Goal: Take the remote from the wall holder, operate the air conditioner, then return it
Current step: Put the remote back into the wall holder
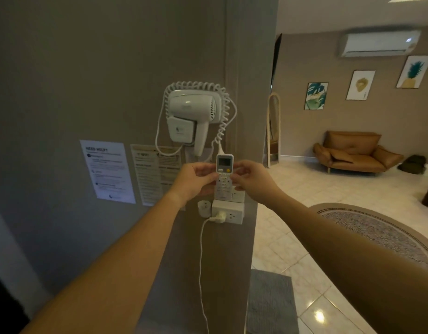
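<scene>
A white remote [224, 174] with a small screen and a yellow button stands upright against the grey wall, its lower end in a white wall holder [237, 196]. My left hand [196, 179] grips its left edge and my right hand [250, 180] grips its right edge, fingers pinched on the sides. The white air conditioner [379, 43] hangs high on the far wall at the upper right.
A white hair dryer [192, 112] with a coiled cord is mounted just above the remote. A socket block [228, 214] with a plug and cable sits below. Paper notices [107, 171] hang to the left. A brown sofa [355, 151] and round rug [386, 230] lie right.
</scene>
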